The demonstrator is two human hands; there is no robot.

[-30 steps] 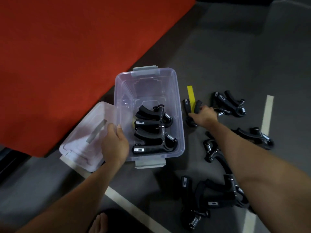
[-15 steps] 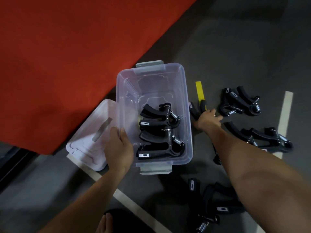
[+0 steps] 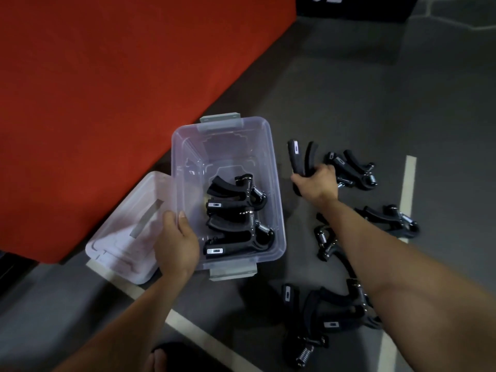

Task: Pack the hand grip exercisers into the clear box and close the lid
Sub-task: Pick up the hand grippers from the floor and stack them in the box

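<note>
Box (image 3: 271, 157), clear, lid (image 3: 126, 237) off at left, two exercisers (image 3: 236, 216) inside; left hand (image 3: 177, 245) grips near-left rim; right hand (image 3: 316, 183) clasps raised exerciser (image 3: 296, 157); others (image 3: 349, 167) right on floor.

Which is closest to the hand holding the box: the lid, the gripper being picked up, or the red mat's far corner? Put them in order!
From the left hand:
1. Lid, right beside it, to its left.
2. Held exerciser, across the clear box, in the right hand.
3. Red mat's far corner, up top.
</note>
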